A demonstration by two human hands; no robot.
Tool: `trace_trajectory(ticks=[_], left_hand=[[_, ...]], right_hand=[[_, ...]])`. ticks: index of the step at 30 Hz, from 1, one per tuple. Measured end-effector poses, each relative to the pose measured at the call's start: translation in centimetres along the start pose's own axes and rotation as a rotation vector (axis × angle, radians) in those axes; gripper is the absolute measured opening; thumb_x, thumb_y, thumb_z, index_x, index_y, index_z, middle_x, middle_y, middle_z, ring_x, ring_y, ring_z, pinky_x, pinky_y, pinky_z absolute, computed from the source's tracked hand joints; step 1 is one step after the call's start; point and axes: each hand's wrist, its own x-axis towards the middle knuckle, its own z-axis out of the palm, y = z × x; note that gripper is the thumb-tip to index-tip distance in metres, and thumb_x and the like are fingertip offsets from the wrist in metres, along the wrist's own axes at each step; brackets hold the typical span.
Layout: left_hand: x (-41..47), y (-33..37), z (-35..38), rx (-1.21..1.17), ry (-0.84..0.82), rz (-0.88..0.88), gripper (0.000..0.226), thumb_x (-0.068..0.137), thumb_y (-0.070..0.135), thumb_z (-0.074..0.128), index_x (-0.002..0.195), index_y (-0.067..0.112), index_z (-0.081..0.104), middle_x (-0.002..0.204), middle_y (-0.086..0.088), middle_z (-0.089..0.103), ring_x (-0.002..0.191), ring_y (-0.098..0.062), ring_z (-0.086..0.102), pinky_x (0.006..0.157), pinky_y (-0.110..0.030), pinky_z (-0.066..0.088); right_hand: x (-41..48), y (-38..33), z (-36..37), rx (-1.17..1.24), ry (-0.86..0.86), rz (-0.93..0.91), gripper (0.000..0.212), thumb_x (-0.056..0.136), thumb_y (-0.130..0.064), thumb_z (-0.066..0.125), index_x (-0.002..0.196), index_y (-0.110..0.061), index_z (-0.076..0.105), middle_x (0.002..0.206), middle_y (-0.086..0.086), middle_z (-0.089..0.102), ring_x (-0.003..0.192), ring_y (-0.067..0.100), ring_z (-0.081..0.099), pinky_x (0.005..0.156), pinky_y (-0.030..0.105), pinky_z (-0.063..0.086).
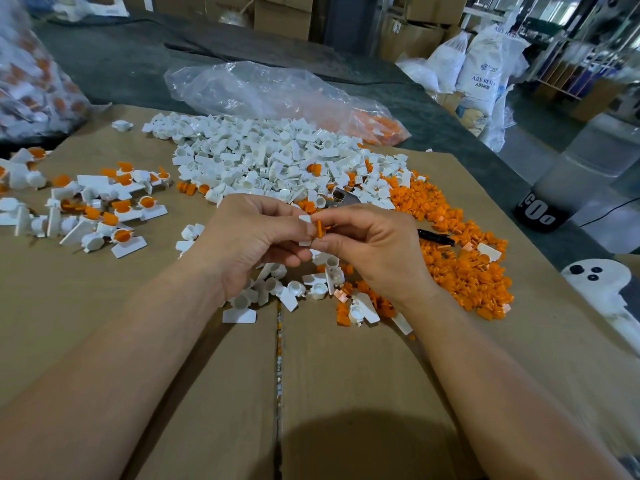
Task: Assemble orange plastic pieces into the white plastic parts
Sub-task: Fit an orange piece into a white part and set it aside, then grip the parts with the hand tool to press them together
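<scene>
My left hand [247, 237] holds a small white plastic part [305, 220] in its curled fingers above the middle of the cardboard. My right hand [372, 247] pinches an orange plastic piece [319, 229] right against that white part. A big heap of loose white parts [263, 161] lies behind my hands. A heap of loose orange pieces [460, 258] spreads to the right. Assembled white parts with orange inserts [104, 206] lie scattered at the left. More loose white parts [277, 289] sit under my wrists.
Flattened cardboard [173, 393] covers the work surface. A clear plastic bag [277, 95] with orange pieces lies at the back. Another bag [31, 84] of assembled parts stands far left. A black pen [435, 236] lies by the orange heap. A white object [602, 285] sits at the right edge.
</scene>
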Motion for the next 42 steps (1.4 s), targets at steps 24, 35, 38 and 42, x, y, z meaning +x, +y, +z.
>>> trace_trajectory(ticks=[24,35,38,42], left_hand=[[0.1,-0.2,-0.1,0.020,0.033,0.054,0.007,0.072,-0.007,0.067,0.072,-0.002,0.063,0.054,-0.010,0.063,0.044,-0.014,0.059,0.041,-0.017,0.048],[0.2,-0.3,-0.1,-0.033,0.051,0.061,0.008,0.072,-0.005,0.068,0.073,0.002,0.064,0.055,-0.009,0.065,0.046,-0.015,0.062,0.042,-0.017,0.048],[0.3,-0.4,0.0,-0.036,0.053,0.070,0.009,0.074,-0.005,0.067,0.073,0.003,0.064,0.054,-0.006,0.064,0.047,-0.014,0.062,0.042,-0.016,0.048],[0.4,-0.4,0.0,-0.071,0.070,0.093,0.009,0.076,-0.003,0.066,0.072,0.004,0.063,0.054,-0.003,0.064,0.047,-0.012,0.062,0.042,-0.016,0.047]], right_hand=[[1.1,0.9,-5.8,-0.612,-0.024,0.523,0.079,0.066,-0.064,0.060,0.134,-0.026,0.045,0.138,-0.005,0.045,0.126,0.011,0.041,0.102,0.028,0.031],[1.2,2.4,-6.3,-0.909,-0.314,0.695,0.091,0.061,-0.063,0.068,0.138,-0.028,0.037,0.141,0.000,0.034,0.129,0.021,0.032,0.104,0.045,0.030],[1.2,1.9,-6.0,-0.909,-0.205,0.609,0.064,0.064,-0.049,0.072,0.121,-0.026,0.056,0.114,-0.002,0.050,0.101,0.015,0.044,0.072,0.028,0.038],[1.0,1.3,-6.0,-0.927,-0.087,0.518,0.044,0.071,-0.036,0.068,0.113,-0.023,0.063,0.094,-0.007,0.056,0.083,0.008,0.044,0.057,0.017,0.032]])
